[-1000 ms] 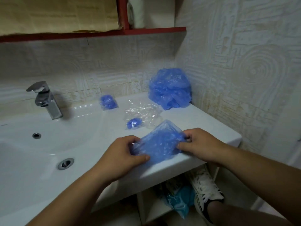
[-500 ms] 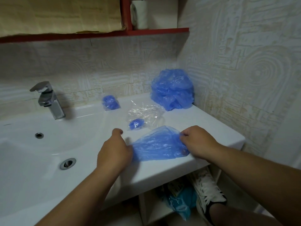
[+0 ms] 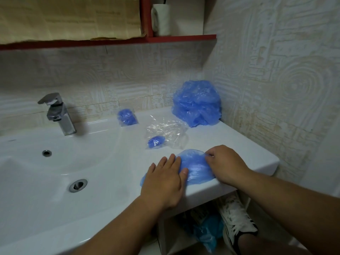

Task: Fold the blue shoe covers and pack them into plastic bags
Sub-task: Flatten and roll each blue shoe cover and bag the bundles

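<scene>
Folding now: one blue shoe cover (image 3: 196, 168) lies flat at the front right of the white sink counter (image 3: 248, 153), close to its edge, between my two hands.
Left hand: my left hand (image 3: 163, 181) lies palm down, fingers straight, on the cover's left part. I judge it pins the slippery film so it cannot slide.
Right hand: my right hand (image 3: 226, 162) pinches the cover's far rim with curled fingers, probably to bring that edge over for a fold.
Bags: two. One clear plastic bag (image 3: 169, 128) just behind the cover holds one small blue bundle (image 3: 156, 141). One smaller packed bag (image 3: 127, 117) sits by the back wall.
Supply: one pile of blue covers (image 3: 196, 103) in the back right corner, within reach. I cannot tell how many it holds.
Around: one tap (image 3: 57, 113) at the left, one white shoe (image 3: 237, 219) below the counter.
</scene>
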Demonstrator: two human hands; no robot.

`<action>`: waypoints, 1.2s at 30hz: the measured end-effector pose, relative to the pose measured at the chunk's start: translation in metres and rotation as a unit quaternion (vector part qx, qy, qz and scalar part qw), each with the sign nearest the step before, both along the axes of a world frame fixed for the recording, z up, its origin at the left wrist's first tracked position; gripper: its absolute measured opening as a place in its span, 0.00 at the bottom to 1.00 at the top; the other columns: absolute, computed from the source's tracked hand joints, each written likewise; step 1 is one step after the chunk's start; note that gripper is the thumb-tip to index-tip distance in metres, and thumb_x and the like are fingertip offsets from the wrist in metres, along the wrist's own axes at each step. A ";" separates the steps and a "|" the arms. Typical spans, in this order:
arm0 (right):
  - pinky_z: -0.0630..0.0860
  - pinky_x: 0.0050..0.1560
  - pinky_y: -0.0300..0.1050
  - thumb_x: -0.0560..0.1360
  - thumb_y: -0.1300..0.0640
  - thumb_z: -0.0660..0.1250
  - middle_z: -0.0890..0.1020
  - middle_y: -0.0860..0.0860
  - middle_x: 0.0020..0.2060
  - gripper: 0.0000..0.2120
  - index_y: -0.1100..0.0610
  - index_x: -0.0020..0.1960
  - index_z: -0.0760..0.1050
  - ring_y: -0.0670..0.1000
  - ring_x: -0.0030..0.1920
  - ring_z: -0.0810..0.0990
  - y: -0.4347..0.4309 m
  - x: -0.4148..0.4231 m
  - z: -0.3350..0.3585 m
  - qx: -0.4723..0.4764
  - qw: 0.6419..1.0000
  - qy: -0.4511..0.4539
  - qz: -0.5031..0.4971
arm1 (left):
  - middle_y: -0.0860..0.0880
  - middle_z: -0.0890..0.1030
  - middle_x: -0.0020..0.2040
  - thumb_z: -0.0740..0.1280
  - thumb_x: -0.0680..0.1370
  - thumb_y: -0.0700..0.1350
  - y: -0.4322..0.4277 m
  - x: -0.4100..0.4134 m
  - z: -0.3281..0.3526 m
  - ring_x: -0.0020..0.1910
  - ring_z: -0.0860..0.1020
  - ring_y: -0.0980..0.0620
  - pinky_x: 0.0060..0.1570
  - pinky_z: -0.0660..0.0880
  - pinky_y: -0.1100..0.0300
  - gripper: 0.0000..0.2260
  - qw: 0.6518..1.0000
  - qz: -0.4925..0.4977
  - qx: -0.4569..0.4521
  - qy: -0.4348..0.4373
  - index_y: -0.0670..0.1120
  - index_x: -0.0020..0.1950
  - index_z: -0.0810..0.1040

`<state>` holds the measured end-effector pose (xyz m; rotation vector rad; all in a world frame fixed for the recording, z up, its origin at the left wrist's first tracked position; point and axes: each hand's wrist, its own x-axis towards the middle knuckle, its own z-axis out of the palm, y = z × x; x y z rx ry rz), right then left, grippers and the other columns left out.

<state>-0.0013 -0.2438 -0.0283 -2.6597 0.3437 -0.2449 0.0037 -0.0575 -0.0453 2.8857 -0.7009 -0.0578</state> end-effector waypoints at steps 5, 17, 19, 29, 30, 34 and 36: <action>0.75 0.54 0.46 0.81 0.51 0.60 0.83 0.51 0.54 0.14 0.52 0.61 0.79 0.52 0.51 0.79 0.003 -0.001 0.004 -0.042 0.997 -0.021 -0.057 | 0.52 0.43 0.82 0.41 0.84 0.59 -0.003 0.002 -0.001 0.80 0.42 0.46 0.78 0.43 0.45 0.26 0.999 0.016 0.039 0.011 0.54 0.81 0.42; 0.35 0.77 0.56 0.81 0.37 0.38 0.49 0.43 0.80 0.29 0.44 0.80 0.46 0.45 0.79 0.41 0.037 -0.005 -0.004 -0.148 0.945 0.075 0.282 | 0.51 0.41 0.81 0.47 0.83 0.56 -0.001 -0.002 0.002 0.80 0.40 0.45 0.77 0.42 0.44 0.28 0.999 0.001 0.041 0.017 0.53 0.80 0.38; 0.35 0.77 0.56 0.82 0.38 0.38 0.46 0.42 0.80 0.28 0.43 0.80 0.42 0.45 0.79 0.40 0.033 -0.004 -0.007 -0.161 0.944 0.087 0.275 | 0.51 0.40 0.81 0.46 0.84 0.57 -0.002 -0.003 0.003 0.80 0.40 0.44 0.77 0.42 0.44 0.28 0.999 -0.003 0.049 0.018 0.52 0.80 0.37; 0.39 0.78 0.55 0.84 0.42 0.40 0.40 0.45 0.80 0.27 0.45 0.80 0.39 0.48 0.79 0.38 0.027 -0.005 -0.008 -0.179 0.949 0.137 0.219 | 0.51 0.40 0.81 0.42 0.83 0.60 0.004 0.003 -0.002 0.80 0.40 0.49 0.78 0.41 0.50 0.29 0.999 0.005 0.044 0.024 0.50 0.80 0.38; 0.40 0.78 0.55 0.83 0.41 0.41 0.40 0.45 0.80 0.27 0.45 0.80 0.38 0.49 0.79 0.38 0.025 -0.003 -0.009 -0.185 0.949 0.143 0.212 | 0.51 0.40 0.81 0.42 0.83 0.61 0.007 0.004 -0.002 0.80 0.40 0.50 0.78 0.41 0.51 0.29 0.999 0.005 0.044 0.023 0.49 0.80 0.39; 0.39 0.78 0.54 0.82 0.38 0.42 0.38 0.46 0.79 0.30 0.46 0.80 0.37 0.48 0.79 0.38 0.019 0.002 -0.011 -0.178 0.951 0.155 0.199 | 0.51 0.41 0.81 0.42 0.83 0.61 0.018 0.005 -0.004 0.80 0.42 0.52 0.77 0.41 0.54 0.30 0.999 0.019 0.028 0.012 0.48 0.81 0.40; 0.39 0.78 0.54 0.81 0.35 0.43 0.39 0.45 0.79 0.32 0.46 0.80 0.37 0.48 0.79 0.39 0.015 0.003 -0.012 -0.177 0.953 0.154 0.191 | 0.50 0.42 0.81 0.42 0.83 0.62 0.023 0.004 -0.005 0.80 0.42 0.51 0.77 0.42 0.54 0.31 0.999 0.034 0.018 0.009 0.48 0.81 0.41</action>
